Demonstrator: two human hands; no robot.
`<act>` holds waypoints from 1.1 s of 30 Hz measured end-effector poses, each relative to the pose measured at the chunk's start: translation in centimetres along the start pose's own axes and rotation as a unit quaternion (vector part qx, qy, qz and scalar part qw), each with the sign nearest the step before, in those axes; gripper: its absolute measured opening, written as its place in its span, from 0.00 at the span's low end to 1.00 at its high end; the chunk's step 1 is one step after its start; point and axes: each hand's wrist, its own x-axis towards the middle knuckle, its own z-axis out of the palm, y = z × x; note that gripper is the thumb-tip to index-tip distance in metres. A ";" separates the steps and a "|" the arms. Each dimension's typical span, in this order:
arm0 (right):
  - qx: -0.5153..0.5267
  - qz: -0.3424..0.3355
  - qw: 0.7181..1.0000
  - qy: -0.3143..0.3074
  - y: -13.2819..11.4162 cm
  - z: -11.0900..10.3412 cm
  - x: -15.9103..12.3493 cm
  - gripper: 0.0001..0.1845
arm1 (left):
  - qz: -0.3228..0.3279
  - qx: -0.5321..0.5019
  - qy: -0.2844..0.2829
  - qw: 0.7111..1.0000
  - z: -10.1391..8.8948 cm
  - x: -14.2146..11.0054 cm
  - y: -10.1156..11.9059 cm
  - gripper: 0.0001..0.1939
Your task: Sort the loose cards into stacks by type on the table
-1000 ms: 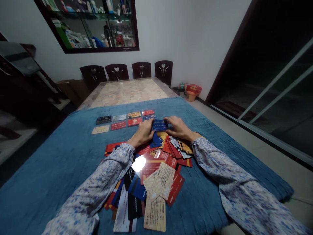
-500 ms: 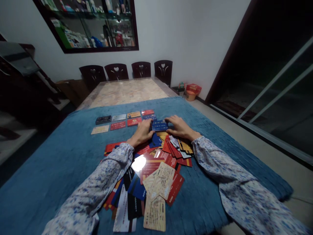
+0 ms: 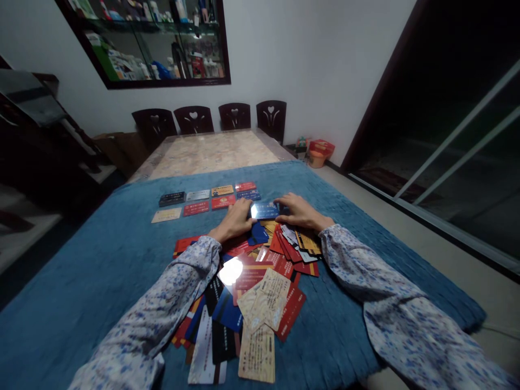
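Between my hands is a blue card, with glare on its left part. My left hand grips its left edge, and my right hand has its fingers on the right edge. Beneath and nearer to me spreads a loose pile of cards in red, cream, black, blue and white, with a cream card at its near end. A fan of red, white and yellow cards lies just below my right hand. Beyond my left hand, cards sit in two rows, among them a black stack and a red card.
A blue cloth covers the near part of the table; the marbled tabletop shows behind it. Dark chairs stand at the far end. An orange bucket is on the floor at right, near a sliding glass door.
The blue card has tilted slightly between my hands, so light now glares off its left part. My hands have barely moved, and the other cards lie as before.
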 end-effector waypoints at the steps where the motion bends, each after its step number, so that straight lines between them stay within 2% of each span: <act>1: 0.000 0.001 1.000 -0.005 0.0 0.0 0.1 0.27 | -0.001 -0.001 -0.001 1.000 0.0 0.0 -0.1 0.20; 7: -0.004 0.014 0.999 -0.028 -0.5 -0.8 0.7 0.27 | 0.002 -0.007 -0.010 1.000 -0.5 0.0 -0.3 0.18; 15: 0.001 0.009 0.998 -0.059 -0.8 -1.8 3.0 0.28 | -0.009 0.001 -0.022 1.000 -1.9 0.7 -1.3 0.17; 25: -0.020 0.005 0.997 -0.076 -0.9 -1.5 5.8 0.29 | -0.059 0.024 -0.039 0.997 -2.7 1.5 -2.7 0.20; 33: -0.016 0.002 0.996 -0.090 -0.1 -0.3 8.1 0.29 | -0.089 0.043 -0.049 0.994 -3.0 2.1 -3.8 0.21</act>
